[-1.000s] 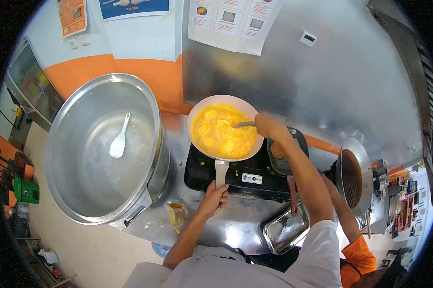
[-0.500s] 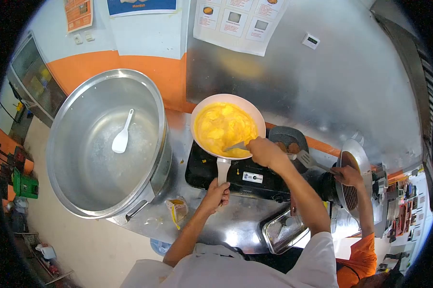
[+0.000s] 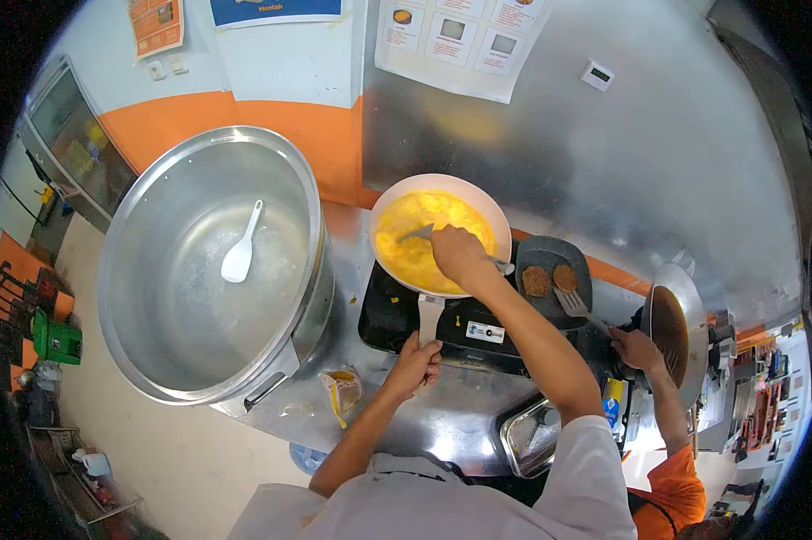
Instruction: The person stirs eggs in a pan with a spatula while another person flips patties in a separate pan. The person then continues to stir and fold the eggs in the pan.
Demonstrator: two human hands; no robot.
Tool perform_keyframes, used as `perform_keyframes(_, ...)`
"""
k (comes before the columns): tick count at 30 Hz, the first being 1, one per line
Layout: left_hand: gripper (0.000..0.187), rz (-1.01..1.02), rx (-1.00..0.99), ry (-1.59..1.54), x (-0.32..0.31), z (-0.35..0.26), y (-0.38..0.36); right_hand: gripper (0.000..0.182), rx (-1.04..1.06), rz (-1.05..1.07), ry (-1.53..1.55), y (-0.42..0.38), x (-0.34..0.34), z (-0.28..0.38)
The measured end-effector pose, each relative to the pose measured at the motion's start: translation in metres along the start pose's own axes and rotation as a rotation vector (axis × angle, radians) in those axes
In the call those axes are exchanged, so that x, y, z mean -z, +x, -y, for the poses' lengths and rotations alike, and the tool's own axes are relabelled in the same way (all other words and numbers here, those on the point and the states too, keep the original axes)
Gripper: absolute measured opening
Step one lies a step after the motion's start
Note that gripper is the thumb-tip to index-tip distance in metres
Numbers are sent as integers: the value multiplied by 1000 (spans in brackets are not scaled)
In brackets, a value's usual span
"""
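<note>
A white frying pan (image 3: 491,216) full of yellow scrambled egg (image 3: 406,247) sits on a black stove (image 3: 397,319). My left hand (image 3: 415,364) grips the pan's white handle (image 3: 430,315) at its near end. My right hand (image 3: 455,252) is over the pan, closed on a metal utensil (image 3: 417,233) whose tip lies in the egg on the left side.
A very large steel pot (image 3: 212,270) with a white paddle (image 3: 241,256) inside stands to the left. To the right, a dark pan (image 3: 550,256) holds two brown patties; another person's hand (image 3: 635,346) holds a spatula (image 3: 572,303) there. A steel tray (image 3: 527,436) and a yellow packet (image 3: 343,391) lie on the counter.
My right hand swept the utensil from the pan's right side, across its near edge, to the left middle. The other person's spatula came to the dark pan, now showing two patties.
</note>
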State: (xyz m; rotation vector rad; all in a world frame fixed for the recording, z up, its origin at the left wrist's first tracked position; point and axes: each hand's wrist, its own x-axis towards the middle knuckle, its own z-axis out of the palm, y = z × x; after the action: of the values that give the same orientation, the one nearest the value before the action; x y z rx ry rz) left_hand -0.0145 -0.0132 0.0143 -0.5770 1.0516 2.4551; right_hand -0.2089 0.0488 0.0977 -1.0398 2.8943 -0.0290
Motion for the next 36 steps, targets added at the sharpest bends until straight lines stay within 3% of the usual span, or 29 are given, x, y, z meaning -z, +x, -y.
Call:
perform_keyframes(7,14,-29,1,4,-2,0,1,22,-36,-39,-30,37,3,-29)
perform_keyframes(12,15,-31,-14,12,1,4,4,21,-121,54,-56,43,4,-63)
perform_keyframes(20,17,3,-16,25,3,4,4,24,-119,77,-132,14,-7,-117)
perform_keyframes(22,17,5,-8,19,4,6,4,17,-114,95,-72,2,-12,-124)
perform_keyframes(25,16,-7,-25,20,3,6,4,18,-90,196,-80,-30,24,-97)
perform_keyframes(36,16,-13,-12,20,3,5,4,24,-9,145,37,-68,19,-35)
